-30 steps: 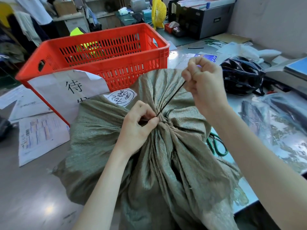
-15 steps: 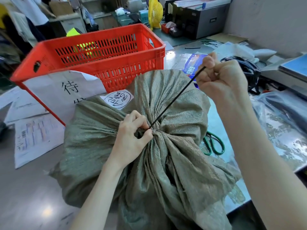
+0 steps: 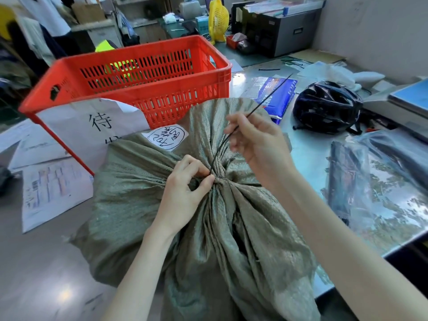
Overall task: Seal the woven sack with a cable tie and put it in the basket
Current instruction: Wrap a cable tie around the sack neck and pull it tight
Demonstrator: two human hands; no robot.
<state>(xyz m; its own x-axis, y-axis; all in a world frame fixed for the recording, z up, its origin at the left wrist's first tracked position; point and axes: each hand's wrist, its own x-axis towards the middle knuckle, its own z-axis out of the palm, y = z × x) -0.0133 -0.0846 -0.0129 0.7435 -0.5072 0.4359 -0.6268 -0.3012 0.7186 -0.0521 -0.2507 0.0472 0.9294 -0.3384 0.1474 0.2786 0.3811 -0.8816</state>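
A grey-green woven sack (image 3: 143, 205) lies on the table in front of me, its mouth gathered into a tight neck. My left hand (image 3: 185, 195) pinches that neck where the black cable tie (image 3: 266, 99) loops round it. The tie's tail runs up and to the right, and its free end sticks out past my fingers. My right hand (image 3: 259, 142) is blurred, with the tail pinched loosely between thumb and fingertips a short way above the neck. The red slatted basket (image 3: 129, 54) stands just behind the sack, a handwritten paper sign on its front.
A black helmet (image 3: 324, 105) and a blue packet (image 3: 275, 93) lie to the right behind the sack. Clear plastic bags (image 3: 370, 172) cover the right of the table near its front edge. Printed papers (image 3: 53, 188) lie at left. A yellow fan (image 3: 218, 19) stands at the back.
My right hand pulled the tail up and right, then slid back down the tie towards the neck; more tail now sticks out beyond it. My left hand stayed on the neck.
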